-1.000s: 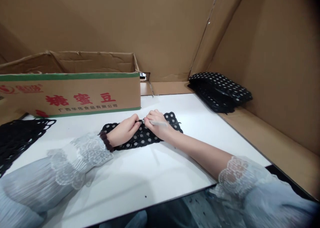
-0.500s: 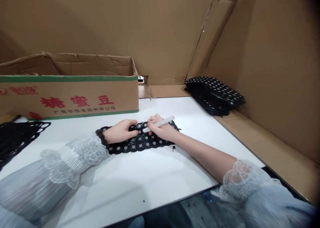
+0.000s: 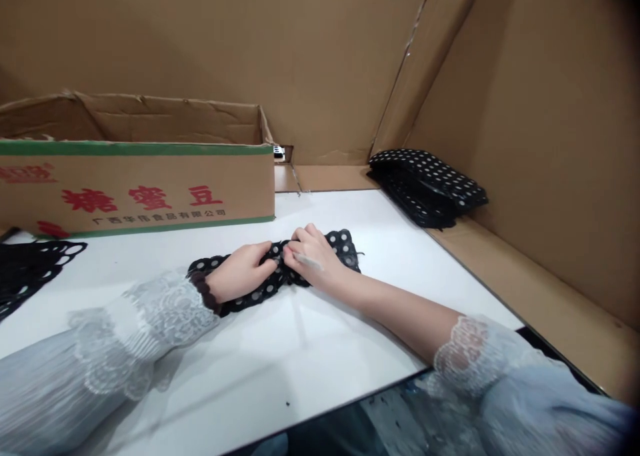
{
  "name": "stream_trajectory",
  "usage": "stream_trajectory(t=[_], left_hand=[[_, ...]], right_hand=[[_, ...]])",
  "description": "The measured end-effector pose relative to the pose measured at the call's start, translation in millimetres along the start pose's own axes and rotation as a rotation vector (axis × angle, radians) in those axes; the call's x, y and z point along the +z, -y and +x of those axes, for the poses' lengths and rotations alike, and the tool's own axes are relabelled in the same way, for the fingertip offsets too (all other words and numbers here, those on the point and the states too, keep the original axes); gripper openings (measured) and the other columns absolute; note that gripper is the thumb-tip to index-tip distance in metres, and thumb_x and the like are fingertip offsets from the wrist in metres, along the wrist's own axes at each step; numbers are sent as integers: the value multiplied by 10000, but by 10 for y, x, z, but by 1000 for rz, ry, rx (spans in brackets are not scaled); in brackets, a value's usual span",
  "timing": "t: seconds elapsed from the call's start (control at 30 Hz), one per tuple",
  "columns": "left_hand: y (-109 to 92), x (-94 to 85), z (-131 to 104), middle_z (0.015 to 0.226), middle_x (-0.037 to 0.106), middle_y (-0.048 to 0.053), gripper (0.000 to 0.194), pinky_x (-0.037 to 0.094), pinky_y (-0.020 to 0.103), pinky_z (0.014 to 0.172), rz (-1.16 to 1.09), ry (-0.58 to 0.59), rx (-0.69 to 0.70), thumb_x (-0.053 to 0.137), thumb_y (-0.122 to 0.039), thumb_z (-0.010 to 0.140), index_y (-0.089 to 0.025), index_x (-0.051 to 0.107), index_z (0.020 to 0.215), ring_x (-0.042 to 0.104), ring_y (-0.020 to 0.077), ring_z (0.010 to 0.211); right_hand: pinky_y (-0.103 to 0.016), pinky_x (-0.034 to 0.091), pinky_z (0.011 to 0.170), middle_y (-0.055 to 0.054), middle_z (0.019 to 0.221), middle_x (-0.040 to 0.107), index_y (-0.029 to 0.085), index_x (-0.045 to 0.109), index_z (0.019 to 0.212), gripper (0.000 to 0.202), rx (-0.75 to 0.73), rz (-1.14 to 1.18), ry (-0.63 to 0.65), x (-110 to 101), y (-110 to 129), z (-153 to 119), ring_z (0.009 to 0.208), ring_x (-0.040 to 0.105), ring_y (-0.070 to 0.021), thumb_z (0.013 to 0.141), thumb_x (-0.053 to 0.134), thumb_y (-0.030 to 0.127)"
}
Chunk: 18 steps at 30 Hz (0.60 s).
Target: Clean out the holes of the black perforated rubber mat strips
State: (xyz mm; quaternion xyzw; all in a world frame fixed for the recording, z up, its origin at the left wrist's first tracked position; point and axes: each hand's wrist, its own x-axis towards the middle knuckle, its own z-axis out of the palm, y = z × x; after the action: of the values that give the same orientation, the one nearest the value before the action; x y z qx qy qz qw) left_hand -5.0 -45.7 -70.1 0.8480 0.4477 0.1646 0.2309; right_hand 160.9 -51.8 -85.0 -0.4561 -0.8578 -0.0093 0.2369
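A strip of black fabric with pale dots [image 3: 345,246] lies across the white table, bunched at its middle between my two hands. My left hand [image 3: 243,269] rests on its left part, thumb and fingers pinching the cloth near the upper edge. Close beside it, my right hand [image 3: 315,259] is closed over the gathered middle, its fingertips near my left thumb. A white, pen-like stick [image 3: 307,261] lies within the right hand, mostly covered by it. What the right fingertips grip underneath is hidden.
A cardboard box [image 3: 175,183] with red lettering stands at the back left. Folded dotted black fabric [image 3: 430,183] is piled at the back right. Black cloth with holes along its edge [image 3: 35,266] lies at the left. Cardboard walls [image 3: 325,63] enclose the table [image 3: 240,376].
My right hand has turned and closed down onto the fabric, drawing its middle together. The white stick now lies lower and is more covered. My left hand keeps its hold.
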Motion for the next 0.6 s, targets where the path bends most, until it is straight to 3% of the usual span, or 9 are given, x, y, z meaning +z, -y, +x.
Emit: stream_trajectory(t=[0.07,0.17,0.27,0.33,0.4,0.47,0.53,0.6], left_hand=[[13,-16,-1,838,587,38,202,380,277,694,-46,10,20,317,-273,779,-166,484,817,515,182,759],[30,-33,0,796,567,35,185,377,279,665,39,6,24,329,-298,782,-169,462,799,507,182,723],[56,-58,6,755,547,29,191,374,280,641,120,15,24,348,-339,787,-171,439,792,503,179,690],[78,-95,11,801,560,31,234,381,277,662,116,67,44,385,-385,780,-169,447,846,516,181,724],[93,-149,19,849,573,30,308,387,268,667,103,143,57,438,-447,753,-173,453,894,527,182,751],[93,-209,28,860,583,28,367,390,257,650,101,210,49,474,-498,722,-177,462,899,536,181,751],[77,-261,39,843,593,30,390,387,250,627,122,251,29,485,-526,702,-174,483,870,539,180,732],[56,-296,50,808,600,29,385,380,245,600,148,278,11,491,-529,690,-170,508,827,537,174,700]], right_hand=[[-335,327,779,-83,801,505,159,582,663,326,-25,0,11,-16,-28,23,838,367,-193,863,351,272],[-315,333,813,-58,799,520,164,561,604,312,-11,190,15,-83,-101,36,841,395,-170,847,386,252],[-307,313,881,-46,893,529,158,538,553,310,114,418,-170,-177,-152,12,941,417,-163,826,420,245],[-290,340,856,-39,855,530,157,507,545,324,177,565,-270,-220,-154,-20,901,464,-146,832,400,263],[-252,399,694,-6,671,515,166,463,557,336,218,728,-183,-226,-135,-57,678,500,-110,847,355,296],[-220,366,524,30,511,457,172,433,558,323,249,824,1,-202,-110,-86,496,441,-87,838,350,310],[-205,320,464,39,460,440,170,428,543,290,268,820,102,-171,-94,-101,454,415,-80,808,375,275],[-198,309,464,34,472,459,163,432,524,257,247,768,119,-153,-91,-100,471,425,-76,772,392,220]])
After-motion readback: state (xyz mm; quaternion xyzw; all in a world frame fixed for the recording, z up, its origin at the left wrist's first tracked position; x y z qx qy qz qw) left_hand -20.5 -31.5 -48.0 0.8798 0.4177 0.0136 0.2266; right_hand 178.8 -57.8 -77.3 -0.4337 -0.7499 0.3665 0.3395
